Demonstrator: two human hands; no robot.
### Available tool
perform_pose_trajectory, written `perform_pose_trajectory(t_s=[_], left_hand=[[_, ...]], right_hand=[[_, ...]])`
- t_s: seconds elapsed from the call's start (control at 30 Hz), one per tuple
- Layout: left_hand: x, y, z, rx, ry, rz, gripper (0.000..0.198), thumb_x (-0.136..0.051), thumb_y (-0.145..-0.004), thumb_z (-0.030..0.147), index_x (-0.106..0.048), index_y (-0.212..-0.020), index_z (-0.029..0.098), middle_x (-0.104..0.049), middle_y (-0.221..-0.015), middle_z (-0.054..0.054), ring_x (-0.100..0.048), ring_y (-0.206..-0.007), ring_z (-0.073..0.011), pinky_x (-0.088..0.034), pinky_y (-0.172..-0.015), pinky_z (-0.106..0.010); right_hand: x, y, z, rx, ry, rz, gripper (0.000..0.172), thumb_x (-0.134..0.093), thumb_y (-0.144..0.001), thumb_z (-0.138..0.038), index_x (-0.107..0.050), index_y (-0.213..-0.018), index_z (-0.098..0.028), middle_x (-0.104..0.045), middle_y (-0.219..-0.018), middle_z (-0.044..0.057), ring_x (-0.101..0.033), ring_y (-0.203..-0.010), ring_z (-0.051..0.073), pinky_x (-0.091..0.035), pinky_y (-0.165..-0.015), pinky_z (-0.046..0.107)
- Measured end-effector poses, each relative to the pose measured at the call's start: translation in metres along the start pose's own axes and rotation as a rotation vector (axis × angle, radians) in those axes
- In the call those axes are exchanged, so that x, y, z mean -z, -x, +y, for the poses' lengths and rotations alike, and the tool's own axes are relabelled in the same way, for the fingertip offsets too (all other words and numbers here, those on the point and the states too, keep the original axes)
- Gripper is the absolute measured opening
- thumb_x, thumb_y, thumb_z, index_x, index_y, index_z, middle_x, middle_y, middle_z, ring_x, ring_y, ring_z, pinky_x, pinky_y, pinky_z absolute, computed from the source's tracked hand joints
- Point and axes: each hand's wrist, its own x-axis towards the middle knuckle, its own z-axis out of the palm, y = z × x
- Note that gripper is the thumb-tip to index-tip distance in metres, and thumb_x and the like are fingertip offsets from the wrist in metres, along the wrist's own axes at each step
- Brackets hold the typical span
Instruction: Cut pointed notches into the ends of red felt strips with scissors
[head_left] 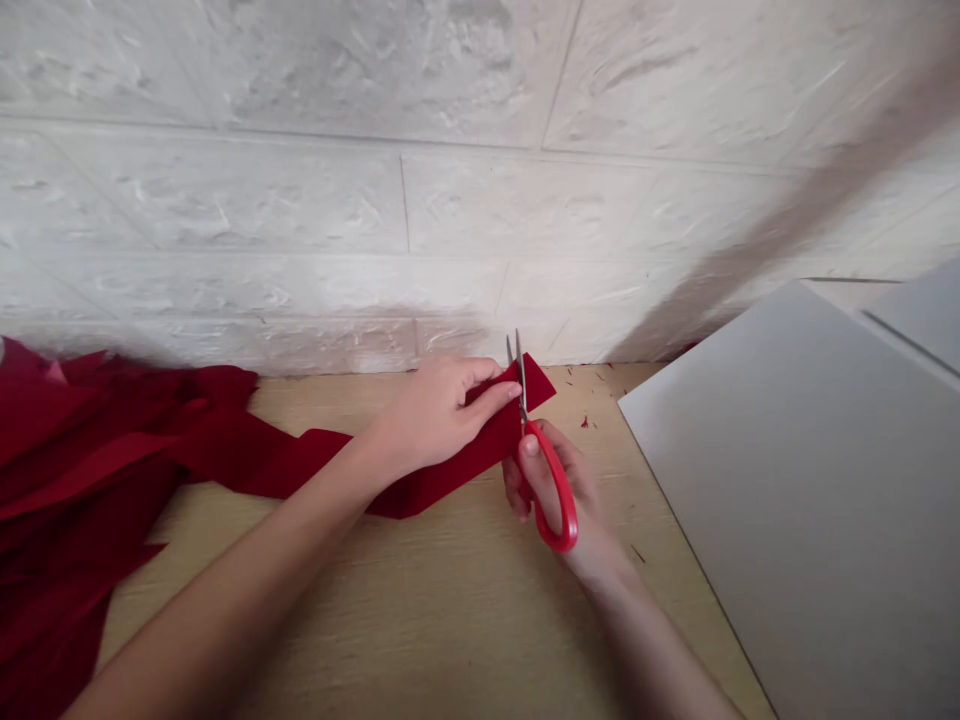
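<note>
A long strip of dark red cloth (457, 470) runs from the left across the wooden table. My left hand (442, 410) pinches the strip near its right end, thumb on top. Scissors (559, 490) with red handles are in my right hand (555, 480), thumb through one loop. Their blades point away from me and lie across the cloth, just right of my left fingertips. A pointed end of cloth sticks out to the right of the blades.
A heap of red cloth (67, 480) covers the table's left side. Behind the table (420, 620) rises a white brick-patterned wall (300, 190). A large pale grey box or board (810, 480) stands at the right. Small red scraps (585, 422) lie near the wall.
</note>
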Motion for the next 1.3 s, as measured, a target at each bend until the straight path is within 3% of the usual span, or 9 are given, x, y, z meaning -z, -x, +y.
perform_pose_trajectory(t_s=[0.1, 0.27, 0.37, 0.5, 0.6, 0.7, 0.83, 1.0, 1.3], left_hand=[[0.001, 0.000, 0.000, 0.013, 0.003, -0.002, 0.039, -0.050, -0.096, 0.037, -0.043, -0.063, 0.018, -0.039, -0.055, 0.006, -0.032, -0.050, -0.0082, -0.025, -0.050, -0.027], [0.001, 0.000, 0.000, -0.003, 0.006, -0.031, 0.037, -0.049, -0.098, 0.036, -0.049, -0.066, 0.018, -0.045, -0.057, 0.005, -0.037, -0.051, -0.0085, -0.028, -0.052, -0.027], [-0.001, 0.000, -0.001, 0.003, 0.025, -0.070, 0.036, -0.047, -0.099, 0.039, -0.055, -0.071, 0.018, -0.051, -0.060, 0.005, -0.043, -0.055, -0.0094, -0.031, -0.054, -0.026], [-0.003, 0.001, -0.001, 0.012, 0.024, -0.101, 0.034, -0.047, -0.099, 0.040, -0.060, -0.075, 0.018, -0.057, -0.065, 0.003, -0.047, -0.058, -0.0101, -0.034, -0.056, -0.026], [-0.003, 0.002, -0.001, 0.006, 0.044, -0.131, 0.033, -0.046, -0.099, 0.040, -0.066, -0.084, 0.018, -0.063, -0.072, 0.002, -0.052, -0.063, -0.0115, -0.035, -0.059, -0.026], [-0.001, 0.003, 0.000, 0.021, 0.062, -0.097, 0.036, -0.046, -0.098, 0.044, -0.064, -0.081, 0.018, -0.059, -0.068, 0.002, -0.050, -0.061, -0.0110, -0.033, -0.056, -0.026], [0.001, 0.004, 0.003, 0.040, 0.032, -0.024, 0.038, -0.047, -0.098, 0.044, -0.055, -0.071, 0.018, -0.045, -0.058, 0.005, -0.040, -0.053, -0.0090, -0.028, -0.050, -0.026], [0.001, 0.005, 0.005, -0.054, 0.034, 0.033, 0.036, -0.047, -0.099, 0.040, -0.052, -0.071, 0.018, -0.047, -0.061, 0.005, -0.040, -0.054, -0.0081, -0.029, -0.052, -0.025], [0.004, 0.005, 0.006, -0.057, 0.098, 0.054, 0.034, -0.048, -0.098, 0.038, -0.051, -0.070, 0.018, -0.048, -0.062, 0.005, -0.041, -0.056, -0.0085, -0.030, -0.053, -0.024]], right_hand=[[0.001, 0.000, 0.000, -0.021, -0.008, -0.015, 0.049, -0.062, -0.086, -0.070, -0.045, -0.081, -0.024, -0.043, -0.054, -0.008, -0.037, -0.041, 0.008, -0.027, -0.041, 0.023], [0.004, -0.001, -0.001, 0.011, 0.005, -0.020, 0.049, -0.060, -0.087, -0.070, -0.046, -0.082, -0.023, -0.049, -0.060, -0.005, -0.043, -0.048, 0.009, -0.035, -0.048, 0.024], [0.006, -0.002, 0.000, 0.030, 0.003, -0.020, 0.049, -0.060, -0.087, -0.070, -0.047, -0.082, -0.023, -0.048, -0.056, -0.006, -0.042, -0.046, 0.010, -0.033, -0.045, 0.024], [0.006, -0.003, 0.001, -0.020, -0.014, 0.043, 0.049, -0.064, -0.084, -0.070, -0.048, -0.083, -0.024, -0.044, -0.051, -0.009, -0.036, -0.038, 0.008, -0.025, -0.039, 0.022], [0.009, -0.005, 0.000, -0.006, -0.031, 0.083, 0.050, -0.063, -0.084, -0.071, -0.049, -0.083, -0.023, -0.051, -0.054, -0.006, -0.043, -0.042, 0.009, -0.031, -0.042, 0.023], [0.016, -0.008, 0.000, 0.018, -0.035, 0.091, 0.052, -0.060, -0.085, -0.073, -0.050, -0.082, -0.022, -0.053, -0.057, -0.004, -0.048, -0.048, 0.011, -0.036, -0.046, 0.024], [0.022, -0.006, 0.000, 0.070, 0.010, 0.100, 0.049, -0.059, -0.087, -0.071, -0.050, -0.085, -0.023, -0.050, -0.060, -0.004, -0.044, -0.052, 0.011, -0.034, -0.048, 0.025], [0.015, 0.001, -0.001, 0.150, 0.112, 0.048, 0.044, -0.055, -0.092, -0.067, -0.047, -0.087, -0.024, -0.047, -0.069, -0.003, -0.040, -0.061, 0.013, -0.035, -0.057, 0.027], [0.007, 0.007, 0.002, 0.150, 0.173, -0.027, 0.044, -0.054, -0.091, -0.068, -0.049, -0.096, -0.025, -0.053, -0.085, 0.001, -0.044, -0.070, 0.016, -0.037, -0.063, 0.030]])
